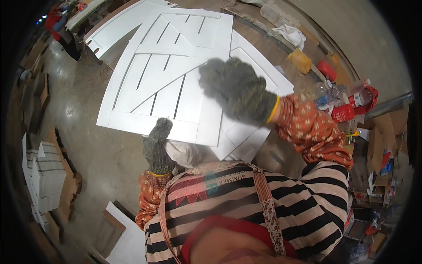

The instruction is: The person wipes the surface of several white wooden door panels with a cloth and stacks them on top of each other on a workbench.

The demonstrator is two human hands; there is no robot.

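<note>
A white door panel [176, 66] with grooved slats and a diagonal bar lies tilted in front of me, on top of more white panels [259, 66]. My left hand [158, 145], in a dark grey knitted glove, grips the panel's near edge at the left, fingertips over the top face. Beside it, under that edge, bunches a whitish cloth [184, 152]. My right hand [237, 90], gloved the same way with a yellow cuff, is over the panel's right side. Motion blurs its fingers, so whether it touches the panel or holds anything is unclear.
Another white panel [127, 28] rests on a bench at the back left, near a person in red [55, 24]. Plastic bottles, red containers [343, 113] and a yellow block [300, 60] crowd the right. Cardboard boxes [382, 141] stand at the right; stacked boards [48, 176] lie left.
</note>
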